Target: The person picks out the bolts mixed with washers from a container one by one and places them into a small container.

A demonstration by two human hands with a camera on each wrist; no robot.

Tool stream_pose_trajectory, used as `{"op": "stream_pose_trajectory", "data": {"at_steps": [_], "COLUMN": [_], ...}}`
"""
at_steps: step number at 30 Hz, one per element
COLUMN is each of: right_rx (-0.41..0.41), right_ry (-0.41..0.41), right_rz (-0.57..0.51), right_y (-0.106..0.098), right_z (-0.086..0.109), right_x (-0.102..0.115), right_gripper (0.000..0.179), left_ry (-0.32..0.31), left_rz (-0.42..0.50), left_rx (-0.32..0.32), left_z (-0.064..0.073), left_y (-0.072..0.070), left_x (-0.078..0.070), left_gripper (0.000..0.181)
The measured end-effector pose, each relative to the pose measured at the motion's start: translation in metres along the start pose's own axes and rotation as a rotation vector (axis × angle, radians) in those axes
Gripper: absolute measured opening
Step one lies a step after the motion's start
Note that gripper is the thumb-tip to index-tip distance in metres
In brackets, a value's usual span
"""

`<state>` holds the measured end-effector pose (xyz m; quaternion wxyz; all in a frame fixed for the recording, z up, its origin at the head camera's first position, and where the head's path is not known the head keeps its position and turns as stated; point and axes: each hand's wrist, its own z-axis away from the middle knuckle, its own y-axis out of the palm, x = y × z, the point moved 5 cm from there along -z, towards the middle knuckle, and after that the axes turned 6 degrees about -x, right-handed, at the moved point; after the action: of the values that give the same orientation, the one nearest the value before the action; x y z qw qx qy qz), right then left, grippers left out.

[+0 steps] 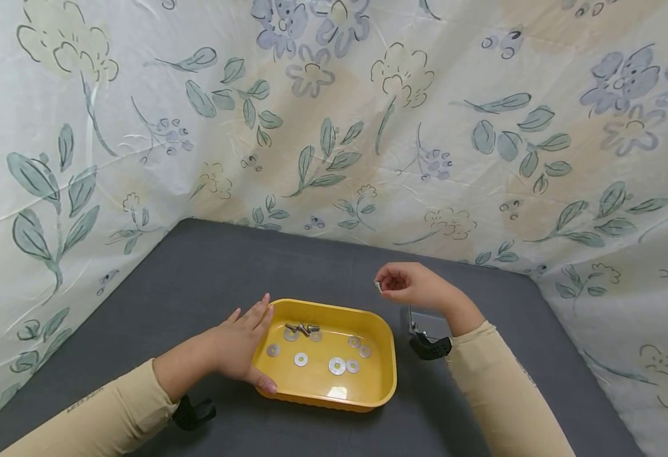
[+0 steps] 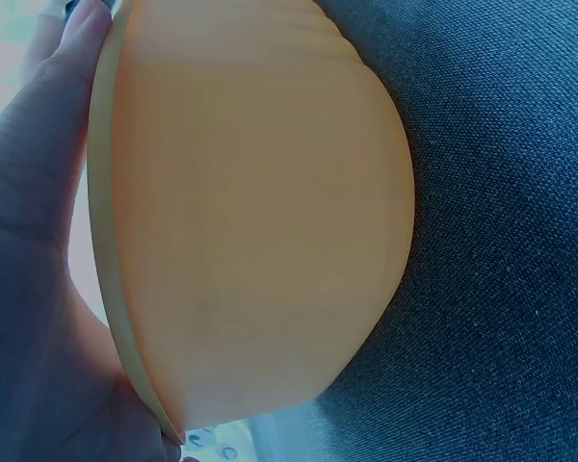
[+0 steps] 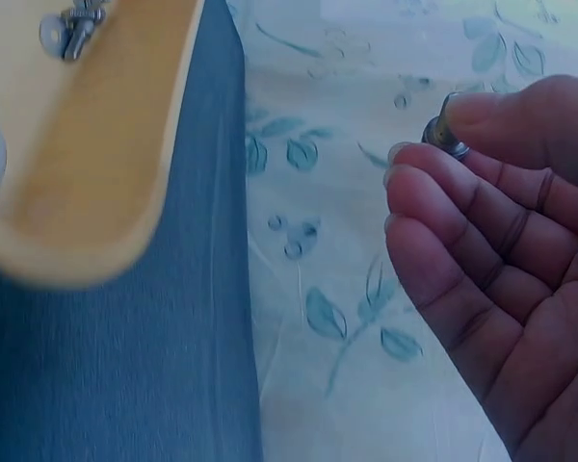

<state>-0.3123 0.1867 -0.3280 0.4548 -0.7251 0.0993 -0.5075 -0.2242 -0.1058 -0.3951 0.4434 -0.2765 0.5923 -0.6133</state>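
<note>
A yellow tray point(image 1: 325, 397) holds several silver bolts point(image 1: 303, 330) near its far left corner and several flat washers point(image 1: 336, 366) spread over its floor. Across the tray's left rim lies my left hand point(image 1: 233, 349), fingers extended along the edge and thumb at the near corner. The left wrist view shows the tray's outer wall point(image 2: 260, 212) beside that hand. Past the tray's right side, my right hand point(image 1: 411, 284) is raised and pinches a small metal bolt point(image 3: 447, 135) between thumb and fingertips. Its other fingers are curled beside it.
The tray stands on a dark grey cloth-covered surface point(image 1: 220, 260). A floral curtain point(image 1: 334, 152) encloses the back and sides. Black straps point(image 1: 430, 348) are on both wrists, with a grey case point(image 1: 430, 322) near the right one.
</note>
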Motion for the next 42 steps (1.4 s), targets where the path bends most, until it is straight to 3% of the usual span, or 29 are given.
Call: {"op": "stream_pose_trajectory", "data": {"at_steps": [11,17,34,42], "right_rx": [-0.050,-0.093,-0.066,-0.081], "right_ry": [0.050,0.096,0.209,0.215], "right_rz": [-0.056,-0.033,0.069,0.057], "right_y": [-0.020,-0.025,-0.024,-0.023], "right_z": [0.029,0.039,0.058,0.068], "right_x": [-0.033,-0.052,-0.086,-0.097], "right_gripper": [0.019,0.017,0.017,0.017], "left_ry": [-0.011,-0.007,-0.018,-0.012], "left_rz": [-0.020,-0.013,-0.036,-0.026], "left_rx": [0.010,-0.014,-0.017,-0.001], "left_z": [0.000,0.000,-0.001,-0.001], "left_y": [0.002,0.000,0.004,0.005], "left_x": [0.002,0.001,0.002,0.003], "left_gripper": [0.135,0.136,0.136,0.136]}}
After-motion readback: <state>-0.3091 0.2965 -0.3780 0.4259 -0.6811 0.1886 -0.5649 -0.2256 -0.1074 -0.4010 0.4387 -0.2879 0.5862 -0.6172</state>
